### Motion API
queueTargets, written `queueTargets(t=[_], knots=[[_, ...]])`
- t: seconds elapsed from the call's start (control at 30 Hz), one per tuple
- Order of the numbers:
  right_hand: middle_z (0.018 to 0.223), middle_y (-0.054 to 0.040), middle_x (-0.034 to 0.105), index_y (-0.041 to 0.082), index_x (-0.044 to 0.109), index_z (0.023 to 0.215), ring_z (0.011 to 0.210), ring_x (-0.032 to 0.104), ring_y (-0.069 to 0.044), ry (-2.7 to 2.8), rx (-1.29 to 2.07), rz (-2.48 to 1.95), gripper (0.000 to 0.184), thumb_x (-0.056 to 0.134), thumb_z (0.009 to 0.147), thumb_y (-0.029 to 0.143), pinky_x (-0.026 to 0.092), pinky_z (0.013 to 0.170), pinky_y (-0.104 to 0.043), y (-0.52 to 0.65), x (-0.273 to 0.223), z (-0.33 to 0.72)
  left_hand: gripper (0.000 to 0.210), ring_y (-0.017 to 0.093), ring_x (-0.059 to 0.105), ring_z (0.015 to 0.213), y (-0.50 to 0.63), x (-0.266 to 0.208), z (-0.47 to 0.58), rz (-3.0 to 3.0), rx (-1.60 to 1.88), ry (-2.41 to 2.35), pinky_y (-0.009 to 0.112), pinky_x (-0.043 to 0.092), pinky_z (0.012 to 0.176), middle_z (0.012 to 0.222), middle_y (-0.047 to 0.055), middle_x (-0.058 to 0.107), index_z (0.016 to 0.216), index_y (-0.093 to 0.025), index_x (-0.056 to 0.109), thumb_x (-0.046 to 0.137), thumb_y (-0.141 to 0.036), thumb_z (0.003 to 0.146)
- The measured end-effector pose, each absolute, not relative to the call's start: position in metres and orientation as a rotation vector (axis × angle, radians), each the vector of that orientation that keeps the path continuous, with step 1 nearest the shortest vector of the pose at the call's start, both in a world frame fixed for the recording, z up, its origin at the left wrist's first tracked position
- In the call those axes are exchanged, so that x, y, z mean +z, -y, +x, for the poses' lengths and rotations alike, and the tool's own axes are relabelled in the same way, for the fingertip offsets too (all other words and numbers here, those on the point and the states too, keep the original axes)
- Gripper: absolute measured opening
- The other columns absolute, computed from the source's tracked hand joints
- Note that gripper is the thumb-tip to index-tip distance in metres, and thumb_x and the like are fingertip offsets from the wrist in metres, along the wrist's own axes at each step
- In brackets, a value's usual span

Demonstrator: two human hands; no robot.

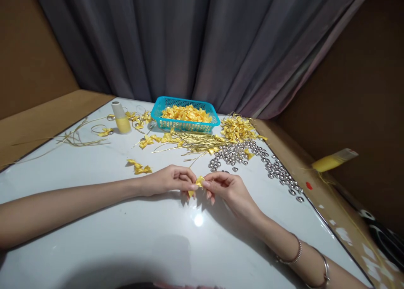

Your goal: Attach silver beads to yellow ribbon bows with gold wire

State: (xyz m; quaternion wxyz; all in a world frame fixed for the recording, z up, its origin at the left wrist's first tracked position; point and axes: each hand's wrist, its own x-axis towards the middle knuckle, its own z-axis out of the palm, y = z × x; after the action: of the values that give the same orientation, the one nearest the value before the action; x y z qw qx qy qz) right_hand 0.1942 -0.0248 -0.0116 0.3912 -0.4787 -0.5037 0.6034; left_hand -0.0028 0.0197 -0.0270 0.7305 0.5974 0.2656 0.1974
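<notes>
Between the fingertips of both hands is a small yellow ribbon bow (pixel 200 181), held just above the white tabletop (pixel 132 234). My left hand (pixel 176 178) pinches its left side, and my right hand (pixel 225 188) pinches the right side. Fingers cover part of the bow. Just beyond my right hand are scattered silver rings (pixel 233 153), some teardrop-shaped. A bundle of gold wire ties (pixel 198 141) lies past my hands. To the left of my left hand rest a few loose yellow bows (pixel 139 168).
A blue plastic basket (pixel 160 123) full of yellow bows stands at the back. Right of it is a pile of bows with gold ties (pixel 238 128). A yellow-and-white thread cone (pixel 121 118) stands at left; another cone (pixel 334 160) lies at right. Grey curtains (pixel 176 41) hang behind.
</notes>
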Motion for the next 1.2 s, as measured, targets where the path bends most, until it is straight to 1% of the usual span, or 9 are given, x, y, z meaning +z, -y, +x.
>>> queueTargets(t=[0.47,0.57,0.63,0.73,0.83,0.9,1.0,1.1,1.2], knots=[[0.064,-0.0047,0.067,0.014,0.07,0.081,0.048,0.053,-0.01,1.322,1.506,-1.185,0.019,0.071,0.068,0.028,0.047,0.05,-0.027,0.025,-0.01,0.198,0.019,0.011,0.058,0.059,-0.024,-0.032,-0.005,1.192,0.431,-0.597,0.025,0.046,0.06,0.074,0.007,0.067,0.087,-0.01,0.062,0.067,-0.026,0.078],[0.062,-0.0048,0.067,0.013,0.07,0.081,0.049,0.055,-0.011,1.339,1.465,-1.195,0.018,0.069,0.07,0.028,0.048,0.05,-0.027,0.026,-0.009,0.196,0.02,0.011,0.059,0.064,-0.024,-0.032,-0.003,1.206,0.479,-0.595,0.024,0.046,0.063,0.078,0.006,0.067,0.091,-0.011,0.061,0.067,-0.024,0.077],[0.064,-0.0052,0.067,0.014,0.069,0.081,0.049,0.057,-0.012,1.428,1.314,-1.224,0.015,0.066,0.074,0.027,0.05,0.049,-0.027,0.027,-0.009,0.196,0.025,0.013,0.062,0.073,-0.024,-0.031,-0.002,1.197,0.528,-0.613,0.023,0.046,0.063,0.085,0.007,0.067,0.098,-0.012,0.059,0.068,-0.023,0.077],[0.08,-0.0077,0.069,0.017,0.069,0.087,0.062,0.064,-0.015,1.741,0.787,-1.146,0.015,0.056,0.082,0.02,0.054,0.057,-0.03,0.031,-0.012,0.2,0.029,0.021,0.067,0.081,-0.024,-0.03,0.0,1.137,0.558,-0.715,0.022,0.047,0.051,0.089,0.011,0.068,0.096,-0.011,0.058,0.069,-0.03,0.076],[0.095,-0.0113,0.069,0.017,0.065,0.103,0.083,0.066,-0.019,2.061,0.147,-0.929,0.029,0.047,0.084,0.006,0.056,0.07,-0.033,0.032,-0.019,0.207,0.034,0.025,0.069,0.071,-0.023,-0.031,0.001,1.155,0.49,-0.785,0.02,0.044,0.038,0.084,0.017,0.07,0.079,-0.008,0.061,0.067,-0.042,0.076],[0.099,-0.0141,0.069,0.014,0.06,0.114,0.088,0.065,-0.021,2.214,-0.141,-0.813,0.038,0.044,0.082,0.001,0.056,0.07,-0.034,0.032,-0.023,0.211,0.042,0.024,0.069,0.066,-0.021,-0.032,0.001,1.166,0.454,-0.774,0.02,0.044,0.036,0.082,0.018,0.07,0.075,-0.006,0.064,0.064,-0.049,0.077],[0.1,-0.0162,0.068,0.008,0.053,0.121,0.089,0.065,-0.022,2.391,-0.31,-0.699,0.041,0.041,0.083,-0.001,0.057,0.069,-0.033,0.031,-0.022,0.214,0.046,0.024,0.069,0.074,-0.02,-0.032,0.0,1.149,0.48,-0.724,0.021,0.049,0.041,0.088,0.019,0.07,0.084,-0.006,0.068,0.059,-0.051,0.08],[0.101,-0.0179,0.068,0.003,0.052,0.121,0.088,0.064,-0.022,2.493,-0.355,-0.61,0.039,0.04,0.084,0.0,0.057,0.068,-0.033,0.032,-0.017,0.212,0.038,0.023,0.066,0.085,-0.02,-0.031,0.0,1.159,0.489,-0.671,0.022,0.052,0.051,0.093,0.017,0.07,0.088,-0.007,0.07,0.061,-0.043,0.081],[0.104,-0.0222,0.066,-0.003,0.054,0.116,0.088,0.063,-0.024,2.578,-0.366,-0.534,0.035,0.04,0.084,0.0,0.056,0.065,-0.035,0.032,-0.015,0.21,0.028,0.017,0.065,0.079,-0.02,-0.029,-0.001,1.168,0.485,-0.655,0.02,0.052,0.057,0.093,0.014,0.07,0.092,-0.01,0.071,0.063,-0.034,0.081]])
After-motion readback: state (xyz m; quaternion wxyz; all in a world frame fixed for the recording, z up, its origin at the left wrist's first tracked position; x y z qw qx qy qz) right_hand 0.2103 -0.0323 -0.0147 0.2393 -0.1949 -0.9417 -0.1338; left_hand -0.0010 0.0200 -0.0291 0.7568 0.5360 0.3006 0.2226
